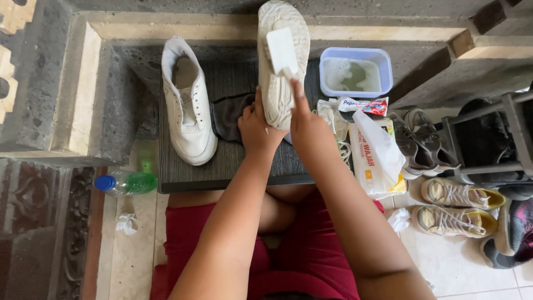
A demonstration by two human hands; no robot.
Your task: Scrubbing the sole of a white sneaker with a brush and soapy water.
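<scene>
From the head camera, looking straight down: the left hand (256,130) is wrapped around the heel end of a white sneaker (282,61), grip closed on it, holding it sole-up over the dark ribbed mat (233,166). The right hand (307,129) pinches the handle of a white brush (282,51), index finger stretched along it, bristles pressed against the sole near the middle. The sole looks greyish and scuffed in places (hard to say how much is already scrubbed), so the cleaning reads as under way rather than finished. The second white sneaker (187,103) lies upright on the mat to the left, touched by neither hand. A dark cloth (227,114) sits between the two shoes. Just right of the hands: a tub of cloudy water (355,72), a toothpaste tube (361,104) and a pack of tissues (377,158).
</scene>
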